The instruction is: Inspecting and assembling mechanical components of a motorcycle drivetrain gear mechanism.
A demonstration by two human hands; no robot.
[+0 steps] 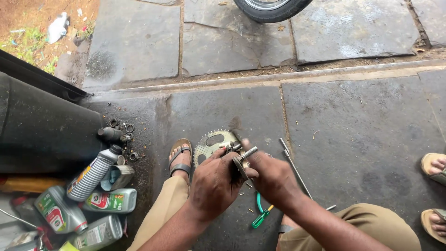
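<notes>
Grey stone slabs [362,139], damp and gritty, make the floor, with a tyre [272,9] at the top edge. A toothed sprocket [214,143] lies flat on the slabs. Just below it the left hand [213,186] and right hand [272,176] meet, both pinching a small metal part [242,160] with a bolt sticking up from it; the fingers are pressed together around it. Left of the sprocket is a sandalled foot [180,155], and further left a heap of oil bottles [97,200]. Right of the sprocket lies a thin rod [293,167]; below it, a green screwdriver [261,217]
</notes>
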